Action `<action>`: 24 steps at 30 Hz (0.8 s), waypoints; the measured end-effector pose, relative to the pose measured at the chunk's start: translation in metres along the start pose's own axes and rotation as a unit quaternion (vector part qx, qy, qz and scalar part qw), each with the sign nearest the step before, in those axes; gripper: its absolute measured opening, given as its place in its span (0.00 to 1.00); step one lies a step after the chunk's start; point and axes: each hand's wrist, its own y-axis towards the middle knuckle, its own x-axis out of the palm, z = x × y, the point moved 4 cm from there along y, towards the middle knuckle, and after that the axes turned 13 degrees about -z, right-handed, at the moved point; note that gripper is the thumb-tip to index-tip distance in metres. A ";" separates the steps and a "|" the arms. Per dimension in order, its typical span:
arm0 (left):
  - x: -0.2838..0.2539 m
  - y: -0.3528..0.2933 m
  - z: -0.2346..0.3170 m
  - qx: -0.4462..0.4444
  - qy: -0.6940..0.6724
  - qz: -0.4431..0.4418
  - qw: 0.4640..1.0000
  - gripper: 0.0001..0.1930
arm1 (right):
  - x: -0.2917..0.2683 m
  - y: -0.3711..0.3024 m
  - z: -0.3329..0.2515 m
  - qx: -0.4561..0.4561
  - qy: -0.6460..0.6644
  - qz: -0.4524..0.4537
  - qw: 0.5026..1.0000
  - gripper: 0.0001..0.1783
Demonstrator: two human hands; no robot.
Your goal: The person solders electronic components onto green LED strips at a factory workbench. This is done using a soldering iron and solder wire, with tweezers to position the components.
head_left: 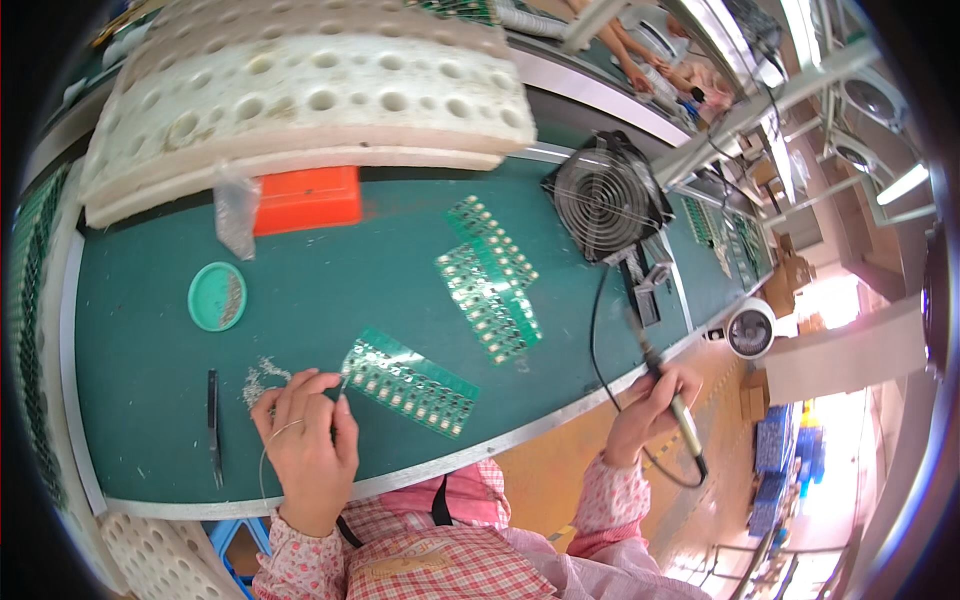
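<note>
My left hand pinches a thin strand of solder wire between thumb and fingers. Its fingertips are at the left end of a green circuit board panel lying on the bench, with rows of small pale components. To the right, past the bench's front edge, my right hand grips a soldering iron by its handle, tip pointing up toward the bench and away from the board. Left of my left hand lie a scatter of tiny white parts and dark tweezers.
Two overlapping board panels lie mid-bench. A black fan and an iron stand stand at right. Behind are a green dish, plastic bag, orange-red box and holed foam slabs. Another person's arms show beyond.
</note>
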 end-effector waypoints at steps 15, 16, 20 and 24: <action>-0.001 0.001 0.008 0.024 0.032 0.038 0.998 0.06 | -0.042 0.083 0.125 0.021 -0.230 -0.091 0.969 0.14; -0.002 -0.001 0.008 0.028 0.022 0.037 0.999 0.06 | -0.043 0.079 0.120 0.015 -0.259 -0.104 0.960 0.13; -0.003 -0.003 0.011 0.027 0.002 0.030 0.999 0.06 | -0.062 0.051 0.100 0.101 -0.134 -0.020 0.986 0.11; 0.001 -0.006 0.020 0.030 -0.013 0.013 0.999 0.07 | -0.050 0.008 0.062 0.050 -0.109 -0.008 0.993 0.08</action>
